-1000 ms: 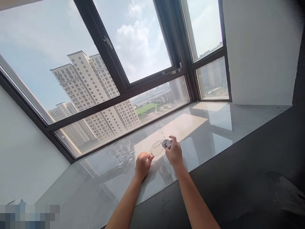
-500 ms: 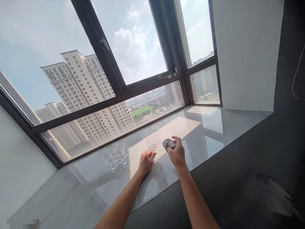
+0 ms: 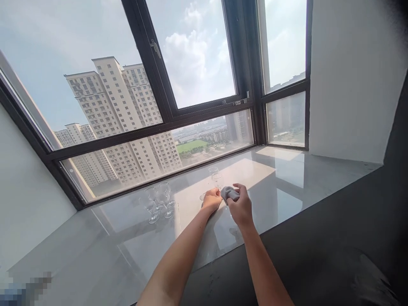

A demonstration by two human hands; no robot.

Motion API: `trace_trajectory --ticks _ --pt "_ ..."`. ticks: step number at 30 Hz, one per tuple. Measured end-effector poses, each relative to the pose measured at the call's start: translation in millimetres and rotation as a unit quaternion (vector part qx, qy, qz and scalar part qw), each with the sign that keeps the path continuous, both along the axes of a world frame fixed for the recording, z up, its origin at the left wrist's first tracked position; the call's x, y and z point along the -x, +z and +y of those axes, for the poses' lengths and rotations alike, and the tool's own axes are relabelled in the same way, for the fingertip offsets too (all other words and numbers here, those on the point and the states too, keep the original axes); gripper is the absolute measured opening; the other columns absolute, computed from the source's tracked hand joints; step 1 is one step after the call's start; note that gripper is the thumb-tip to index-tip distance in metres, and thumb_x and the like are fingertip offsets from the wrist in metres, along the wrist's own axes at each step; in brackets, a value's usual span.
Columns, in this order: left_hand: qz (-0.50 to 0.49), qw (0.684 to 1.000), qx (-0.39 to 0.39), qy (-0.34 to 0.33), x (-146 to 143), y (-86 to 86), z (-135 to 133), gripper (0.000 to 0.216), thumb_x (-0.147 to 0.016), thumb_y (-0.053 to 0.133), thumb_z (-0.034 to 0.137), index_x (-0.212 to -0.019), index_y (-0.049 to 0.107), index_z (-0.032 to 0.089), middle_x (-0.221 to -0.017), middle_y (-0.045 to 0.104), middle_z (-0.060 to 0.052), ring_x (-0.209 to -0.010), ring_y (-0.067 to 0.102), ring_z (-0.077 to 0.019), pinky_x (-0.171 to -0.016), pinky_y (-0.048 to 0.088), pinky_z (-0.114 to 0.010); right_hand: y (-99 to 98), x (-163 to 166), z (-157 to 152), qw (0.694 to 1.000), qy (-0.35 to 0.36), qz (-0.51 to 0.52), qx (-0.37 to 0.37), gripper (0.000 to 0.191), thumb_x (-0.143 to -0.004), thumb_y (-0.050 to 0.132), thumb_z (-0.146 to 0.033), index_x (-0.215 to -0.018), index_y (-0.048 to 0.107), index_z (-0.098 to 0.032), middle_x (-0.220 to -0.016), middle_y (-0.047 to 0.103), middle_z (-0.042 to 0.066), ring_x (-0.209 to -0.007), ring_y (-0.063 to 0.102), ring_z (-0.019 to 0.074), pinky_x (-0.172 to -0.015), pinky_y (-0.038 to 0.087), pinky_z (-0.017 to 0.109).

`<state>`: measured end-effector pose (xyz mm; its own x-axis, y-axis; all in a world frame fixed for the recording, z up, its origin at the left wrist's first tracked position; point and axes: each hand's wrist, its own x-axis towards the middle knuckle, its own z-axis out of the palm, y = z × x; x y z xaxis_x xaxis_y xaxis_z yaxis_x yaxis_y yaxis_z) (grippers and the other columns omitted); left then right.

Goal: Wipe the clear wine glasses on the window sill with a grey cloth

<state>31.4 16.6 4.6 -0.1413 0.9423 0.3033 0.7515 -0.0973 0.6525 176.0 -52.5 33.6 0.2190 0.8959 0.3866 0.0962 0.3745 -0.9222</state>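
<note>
My left hand [image 3: 211, 199] rests on the glossy marble sill [image 3: 287, 178], fingers closed round the lower part of a clear wine glass [image 3: 218, 180] whose bowl shows just above the knuckles. A second wine glass [image 3: 213, 171] stands right behind it, toward the window. Touching the left hand's right side, my right hand [image 3: 241, 209] is closed on a bunched grey cloth [image 3: 228, 193]. Several more clear wine glasses [image 3: 158, 200] stand grouped on the sill to the left, apart from both hands.
A large black-framed window [image 3: 165, 123] runs along the back of the sill, with tower blocks outside. A white wall [image 3: 350, 76] closes the right end. A dark surface [image 3: 318, 255] borders the sill's near edge.
The glass, tilted against the cloth a second ago, was stood upright. My left hand has carried it back beside the far glass, and the right hand with the cloth has come alongside.
</note>
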Motion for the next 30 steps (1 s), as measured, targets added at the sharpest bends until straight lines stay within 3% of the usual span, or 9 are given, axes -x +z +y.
trace_trajectory --ticks 6,8,11,14,18,20,22,27,30 --pt "0.017 0.999 -0.035 -0.028 1 0.9 -16 0.023 -0.077 0.063 0.016 -0.099 0.07 0.021 -0.084 0.07 -0.002 -0.074 0.059 -0.0147 -0.069 0.044 -0.025 4.2 -1 -4 1.0 0.002 -0.021 0.001 0.051 -0.067 0.054 -0.029 -0.117 0.055 -0.019 -0.099 0.062 0.008 -0.075 0.06 0.0206 -0.067 0.047 0.031" --pt "0.067 0.992 -0.095 -0.042 15 1.6 -37 0.028 -0.081 0.059 0.018 -0.107 0.068 0.021 -0.09 0.07 -0.003 -0.079 0.06 -0.0163 -0.075 0.046 -0.028 4.7 -2 -5 1.0 0.005 -0.03 0.0 0.05 -0.068 0.054 -0.029 -0.117 0.055 -0.019 -0.099 0.062 0.008 -0.076 0.06 0.0208 -0.068 0.047 0.031" --pt "0.157 0.966 -0.201 -0.047 56 6.3 -85 0.025 -0.087 0.05 0.017 -0.105 0.067 0.022 -0.087 0.068 -0.004 -0.081 0.06 -0.0179 -0.08 0.046 -0.031 3.2 -1 -8 0.998 0.04 -0.048 -0.005 0.049 -0.07 0.055 -0.03 -0.118 0.055 -0.02 -0.101 0.063 0.008 -0.078 0.06 0.0203 -0.068 0.048 0.031" --pt "0.186 0.944 -0.269 0.031 116 13.1 -139 0.02 -0.087 0.049 0.017 -0.098 0.064 0.023 -0.084 0.063 -0.005 -0.083 0.058 -0.0207 -0.082 0.045 -0.035 -1.9 5 -12 0.991 0.106 -0.085 -0.023 0.047 -0.073 0.054 -0.029 -0.12 0.054 -0.02 -0.102 0.063 0.008 -0.078 0.06 0.019 -0.067 0.048 0.029" --pt "0.082 0.903 -0.326 0.267 188 15.9 -187 0.016 -0.082 0.055 0.022 -0.099 0.054 0.024 -0.088 0.053 -0.003 -0.083 0.053 -0.0209 -0.08 0.046 -0.035 -16.3 21 -15 0.973 0.153 -0.162 -0.051 0.049 -0.071 0.053 -0.025 -0.12 0.055 -0.02 -0.098 0.063 0.007 -0.078 0.06 0.0185 -0.069 0.047 0.028" --pt "0.007 0.867 -0.339 0.365 209 13.9 -192 0.024 -0.08 0.056 0.024 -0.104 0.05 0.024 -0.093 0.049 -0.002 -0.085 0.051 -0.02 -0.081 0.046 -0.035 -26.4 29 -15 0.966 0.166 -0.193 -0.055 0.049 -0.068 0.052 -0.023 -0.117 0.057 -0.021 -0.095 0.063 0.006 -0.077 0.06 0.0188 -0.071 0.048 0.029" --pt "-0.055 0.85 -0.331 0.405 218 10.5 -187 0.035 -0.077 0.058 0.023 -0.11 0.046 0.023 -0.101 0.049 -0.003 -0.09 0.051 -0.0191 -0.087 0.046 -0.036 -36.7 35 -14 0.959 0.175 -0.214 -0.059 0.049 -0.066 0.051 -0.02 -0.114 0.058 -0.021 -0.093 0.063 0.005 -0.08 0.061 0.0196 -0.074 0.048 0.03" --pt "-0.215 0.89 -0.196 0.352 224 3.4 -163 0.062 -0.073 0.065 0.023 -0.128 0.037 0.024 -0.128 0.051 -0.01 -0.113 0.055 -0.0216 -0.086 0.047 -0.033 -51.2 38 -11 0.949 0.172 -0.255 -0.073 0.05 -0.067 0.049 -0.017 -0.116 0.058 -0.022 -0.096 0.065 0.005 -0.088 0.062 0.0206 -0.077 0.047 0.03" --pt "-0.263 0.901 -0.15 0.31 230 2.0 -155 0.064 -0.073 0.065 0.025 -0.131 0.039 0.025 -0.129 0.058 -0.01 -0.115 0.058 -0.0223 -0.081 0.047 -0.029 -50.3 37 -12 0.941 0.169 -0.281 -0.087 0.048 -0.067 0.048 -0.014 -0.114 0.057 -0.021 -0.096 0.064 0.005 -0.091 0.061 0.0211 -0.078 0.047 0.03"
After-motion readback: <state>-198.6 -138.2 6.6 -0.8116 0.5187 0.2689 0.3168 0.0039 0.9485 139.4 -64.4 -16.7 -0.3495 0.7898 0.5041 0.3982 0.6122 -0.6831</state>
